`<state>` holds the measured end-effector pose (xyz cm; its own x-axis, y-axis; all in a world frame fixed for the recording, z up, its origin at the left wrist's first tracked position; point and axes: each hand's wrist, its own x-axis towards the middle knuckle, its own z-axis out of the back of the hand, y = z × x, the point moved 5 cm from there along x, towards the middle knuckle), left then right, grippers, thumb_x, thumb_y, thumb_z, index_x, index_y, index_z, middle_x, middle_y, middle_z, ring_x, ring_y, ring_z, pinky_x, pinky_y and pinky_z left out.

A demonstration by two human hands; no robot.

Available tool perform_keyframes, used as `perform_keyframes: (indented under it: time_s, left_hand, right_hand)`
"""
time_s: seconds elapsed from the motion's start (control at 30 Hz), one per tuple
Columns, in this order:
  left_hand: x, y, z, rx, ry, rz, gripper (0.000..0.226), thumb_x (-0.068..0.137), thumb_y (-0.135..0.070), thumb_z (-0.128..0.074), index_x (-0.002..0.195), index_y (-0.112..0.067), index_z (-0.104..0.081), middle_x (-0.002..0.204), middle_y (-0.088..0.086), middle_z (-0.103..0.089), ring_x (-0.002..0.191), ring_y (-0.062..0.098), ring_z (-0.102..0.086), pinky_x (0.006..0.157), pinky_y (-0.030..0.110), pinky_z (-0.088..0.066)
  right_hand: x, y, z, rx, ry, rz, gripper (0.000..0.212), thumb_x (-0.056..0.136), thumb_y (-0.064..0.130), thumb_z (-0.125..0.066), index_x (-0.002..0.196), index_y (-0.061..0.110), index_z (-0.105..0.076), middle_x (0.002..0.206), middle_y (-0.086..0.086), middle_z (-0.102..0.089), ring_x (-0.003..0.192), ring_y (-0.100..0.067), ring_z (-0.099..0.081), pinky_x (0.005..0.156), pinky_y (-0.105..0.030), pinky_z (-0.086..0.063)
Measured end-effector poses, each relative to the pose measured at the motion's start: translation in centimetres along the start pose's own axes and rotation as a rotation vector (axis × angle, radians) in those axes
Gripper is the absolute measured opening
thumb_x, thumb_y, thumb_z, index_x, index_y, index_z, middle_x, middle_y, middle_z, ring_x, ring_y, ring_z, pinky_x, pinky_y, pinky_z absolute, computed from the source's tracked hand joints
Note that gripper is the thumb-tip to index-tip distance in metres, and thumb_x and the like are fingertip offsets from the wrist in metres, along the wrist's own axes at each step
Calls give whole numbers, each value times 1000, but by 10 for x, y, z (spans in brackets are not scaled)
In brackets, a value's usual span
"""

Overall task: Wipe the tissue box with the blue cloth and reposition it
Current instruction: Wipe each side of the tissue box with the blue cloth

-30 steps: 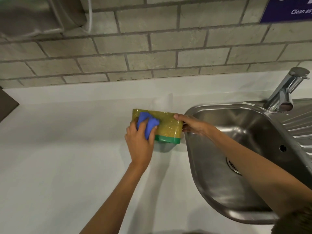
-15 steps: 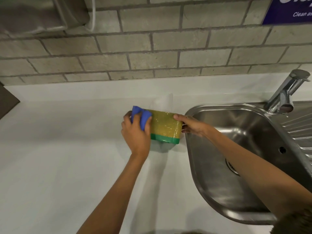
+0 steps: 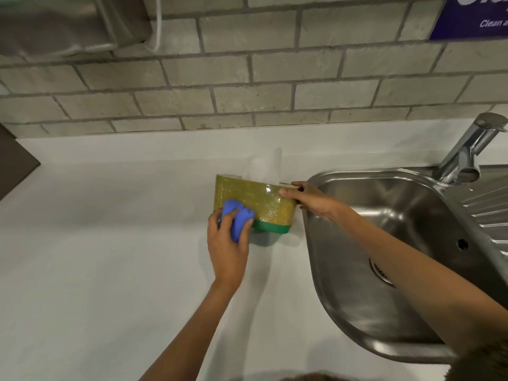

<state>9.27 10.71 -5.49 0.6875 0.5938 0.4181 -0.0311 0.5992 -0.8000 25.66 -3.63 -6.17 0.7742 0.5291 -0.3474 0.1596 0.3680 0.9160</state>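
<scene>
A yellow-green tissue box (image 3: pixel 258 200) with a green bottom band stands on the white counter (image 3: pixel 110 257), a white tissue poking out of its top. My left hand (image 3: pixel 228 248) presses a bunched blue cloth (image 3: pixel 237 218) against the lower left of the box's near face. My right hand (image 3: pixel 310 200) grips the box's right end, thumb on the front, fingers behind it.
A steel sink (image 3: pixel 398 243) lies right beside the box, with a chrome tap (image 3: pixel 467 152) at its back and a ribbed drainer on the far right. A brick wall (image 3: pixel 247 78) runs behind. A grey dispenser (image 3: pixel 68 23) hangs top left.
My left hand slid the blue cloth from the box's upper left corner down to the lower left, near the green band. My right hand kept its grip on the right end.
</scene>
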Motion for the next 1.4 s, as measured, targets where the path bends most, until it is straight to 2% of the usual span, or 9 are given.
perform_keyframes:
  time_s: [0.13,0.27,0.37,0.5,0.6,0.73,0.9,1.23,1.4]
  left_hand:
    - [5,-9,-7,-166,-68,109,25,83,-28,-65,105,-15,-61,108,-3,-47,91,-9,-53,74,-5,-35]
    - [-8,-16,-24,-20,41,-35,33,83,-21,-65,114,-9,-59,125,13,-48,106,20,-54,86,22,-47]
    - [-17,-13,-28,71,169,-190,38,80,-12,-68,116,-7,-60,127,20,-51,110,30,-55,88,33,-50]
    - [-32,-5,-17,89,302,-308,36,79,-18,-69,114,-11,-63,124,14,-55,106,21,-57,88,21,-47]
    - [-20,0,2,-107,103,-101,26,81,-22,-66,104,-12,-63,114,5,-52,96,4,-53,83,0,-37]
    - [11,12,15,-323,-141,291,12,89,-25,-58,93,-15,-53,93,3,-55,84,16,-55,82,30,-47]
    - [15,27,10,-422,-116,520,15,93,-30,-51,97,-16,-47,88,-2,-54,84,19,-53,82,37,-47]
    - [0,33,1,-453,-64,708,36,94,-30,-46,119,-4,-43,91,1,-49,72,12,-50,65,23,-44]
    - [7,36,2,-528,-37,828,28,93,-30,-46,110,-8,-41,98,8,-49,86,27,-51,62,36,-43]
  right_hand:
    - [0,4,-3,38,-12,85,119,33,64,-78,133,10,-42,125,-5,-59,115,-19,-56,100,-32,-45]
    - [1,8,-8,64,-25,127,56,50,50,-82,96,26,-61,91,11,-71,85,-2,-67,63,-7,-49]
    - [0,12,-8,43,-25,131,85,39,61,-79,109,16,-63,100,3,-72,94,-7,-67,75,-16,-51]
    - [-7,2,-4,20,-40,94,114,32,66,-79,126,9,-50,118,-5,-66,110,-17,-61,97,-31,-47]
    - [-9,-3,4,-54,-18,68,126,28,66,-80,132,7,-40,120,-4,-61,112,-18,-57,98,-33,-46]
    - [-13,0,9,-153,51,11,134,31,55,-85,142,14,-22,132,-2,-48,123,-19,-47,105,-33,-39]
    - [-14,-7,6,-288,100,-7,122,58,24,-85,146,21,-1,132,6,-34,122,-10,-34,98,-22,-32]
    - [-15,-6,3,-463,65,-14,142,49,36,-87,145,28,17,157,-2,-16,142,-21,-23,101,-21,-25]
    - [-18,-9,-1,-444,28,13,144,46,44,-87,146,25,15,158,-2,-12,144,-20,-18,106,-24,-22]
